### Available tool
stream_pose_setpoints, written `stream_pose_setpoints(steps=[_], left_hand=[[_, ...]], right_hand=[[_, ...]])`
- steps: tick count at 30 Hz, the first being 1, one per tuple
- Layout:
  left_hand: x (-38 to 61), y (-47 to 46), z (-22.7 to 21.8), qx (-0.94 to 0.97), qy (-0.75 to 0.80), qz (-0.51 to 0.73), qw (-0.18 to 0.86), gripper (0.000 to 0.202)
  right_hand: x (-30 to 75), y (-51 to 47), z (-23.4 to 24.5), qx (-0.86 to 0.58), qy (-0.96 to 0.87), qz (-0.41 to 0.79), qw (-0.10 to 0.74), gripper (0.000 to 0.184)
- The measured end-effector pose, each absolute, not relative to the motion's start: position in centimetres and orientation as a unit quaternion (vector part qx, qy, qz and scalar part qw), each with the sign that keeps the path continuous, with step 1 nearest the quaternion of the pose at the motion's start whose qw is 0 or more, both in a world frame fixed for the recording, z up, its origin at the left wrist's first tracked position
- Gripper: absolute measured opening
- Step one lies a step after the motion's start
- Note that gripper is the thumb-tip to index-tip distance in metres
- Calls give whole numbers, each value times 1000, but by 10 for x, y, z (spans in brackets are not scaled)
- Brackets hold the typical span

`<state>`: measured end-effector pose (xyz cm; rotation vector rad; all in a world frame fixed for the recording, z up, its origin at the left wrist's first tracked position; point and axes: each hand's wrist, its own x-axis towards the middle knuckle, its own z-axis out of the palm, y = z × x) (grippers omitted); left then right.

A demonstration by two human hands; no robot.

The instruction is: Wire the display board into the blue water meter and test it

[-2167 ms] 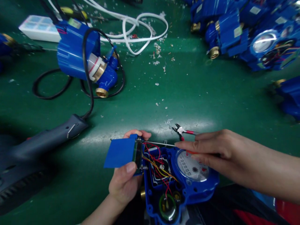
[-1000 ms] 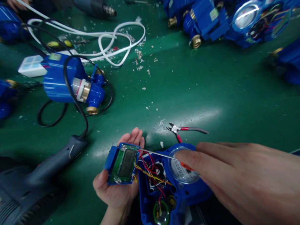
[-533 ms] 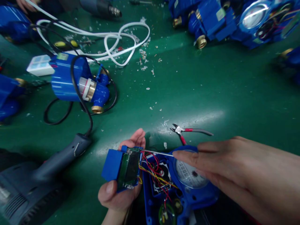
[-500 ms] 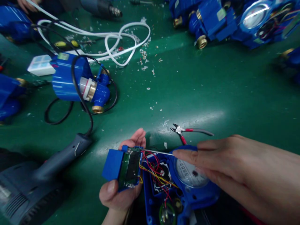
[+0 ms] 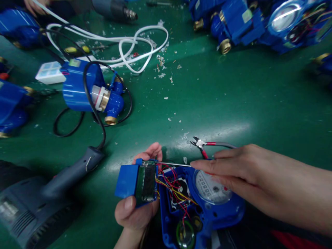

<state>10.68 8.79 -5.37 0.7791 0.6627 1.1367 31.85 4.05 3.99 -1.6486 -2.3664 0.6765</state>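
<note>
My left hand is closed around a circuit board with a blue plastic piece at its left side. Red and yellow wires run from the board into the open blue housing of a water meter, whose round dial faces up. Between the fingers of my right hand, above the dial, is a thin-shafted screwdriver; its handle is mostly hidden. The shaft's tip meets the board's upper right corner. Just beyond my right hand lie side cutters with red and grey handles.
A heat gun lies at lower left, its black cord looping past a blue water meter. White cable, a power strip and plastic scraps lie farther back. More meters stand at upper right. Another person's hand shows at upper left.
The whole view has shifted slightly. The board in my left hand is tilted a little differently, and the screwdriver shaft lies at a slightly flatter angle, still at the board's corner.
</note>
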Motion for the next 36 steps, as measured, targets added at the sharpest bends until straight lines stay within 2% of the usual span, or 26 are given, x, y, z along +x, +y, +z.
stream_pose_setpoints(steps=[3, 5, 9, 11, 13, 15, 20, 22, 24, 29, 33, 36], left_hand=[[108, 88, -53, 343, 305, 518, 721, 55], [109, 88, -52, 341, 309, 519, 720, 54], [109, 87, -52, 340, 313, 525, 715, 53], [109, 87, -52, 343, 311, 524, 715, 54], [109, 86, -53, 345, 310, 522, 715, 55], [109, 86, -53, 344, 309, 521, 717, 55], [109, 86, -53, 337, 302, 520, 724, 54], [110, 87, -53, 336, 304, 520, 724, 54], [110, 87, -53, 335, 307, 522, 722, 53], [111, 87, -52, 330, 304, 532, 718, 53], [110, 87, -52, 330, 306, 529, 719, 52], [110, 86, -52, 333, 311, 525, 719, 53]], right_hand=[[316, 44, 43, -562, -760, 306, 113, 30], [318, 43, 41, -547, -798, 235, 99, 32], [326, 39, 32, -466, -884, 0, 44, 40], [330, 38, 29, -432, -900, -55, 29, 42], [331, 40, 29, -428, -902, -57, 33, 43], [329, 42, 31, -470, -881, 27, 53, 42], [319, 51, 39, -573, -692, 425, 108, 29], [318, 52, 40, -579, -654, 475, 107, 30], [319, 51, 39, -577, -699, 411, 99, 31], [329, 46, 33, -467, -881, 46, 55, 43], [336, 44, 30, -408, -912, -47, 2, 41], [336, 43, 30, -405, -912, -57, 0, 41]])
